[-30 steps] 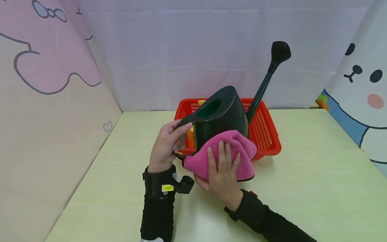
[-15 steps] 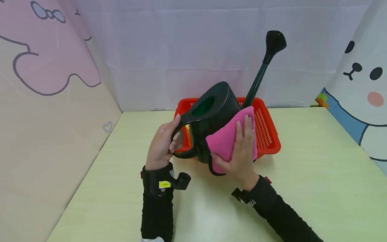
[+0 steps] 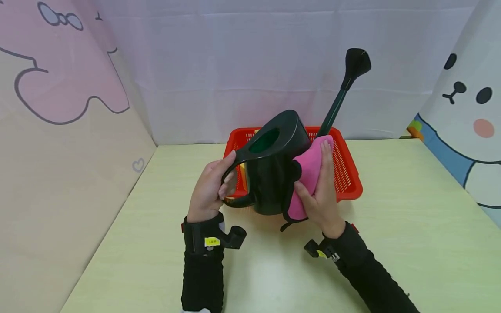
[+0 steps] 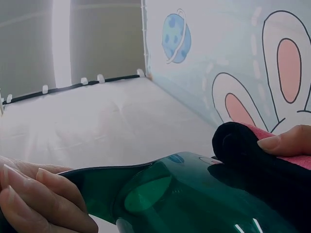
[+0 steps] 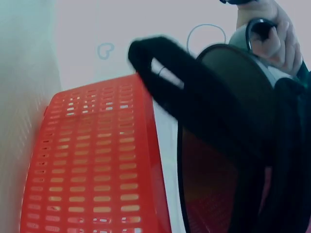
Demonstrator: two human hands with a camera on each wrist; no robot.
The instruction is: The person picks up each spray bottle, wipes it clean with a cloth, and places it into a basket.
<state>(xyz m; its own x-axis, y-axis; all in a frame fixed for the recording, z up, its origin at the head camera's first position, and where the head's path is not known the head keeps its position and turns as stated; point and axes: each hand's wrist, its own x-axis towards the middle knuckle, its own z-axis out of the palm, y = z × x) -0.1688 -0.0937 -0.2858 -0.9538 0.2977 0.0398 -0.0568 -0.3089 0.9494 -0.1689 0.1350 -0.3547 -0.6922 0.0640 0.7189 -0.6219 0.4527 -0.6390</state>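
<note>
A dark green watering can (image 3: 270,187) is tilted in front of the red basket, its long spout (image 3: 332,111) pointing up and right to a black rose. My left hand (image 3: 209,187) grips the can's loop handle. At the can's right side, my right hand (image 3: 322,200) holds a pink cloth (image 3: 309,169) with black edging against the surface, long fingers on one side and thumb on the other. In the left wrist view, the right thumb (image 4: 269,142) lies on the cloth's folded black edge. The can's underside (image 5: 209,179) faces the right wrist camera.
Behind the can stands a red slotted basket (image 3: 348,178) with yellow things partly hidden inside. A pale wooden table (image 3: 411,217) lies beneath. White cloth (image 3: 235,65) backs the table, and printed cartoon panels (image 3: 70,87) flank it.
The right hand has slid the pink cloth rightward and up, from the can's front to its right side near the spout. The can has shifted slightly left, still gripped by the left hand.
</note>
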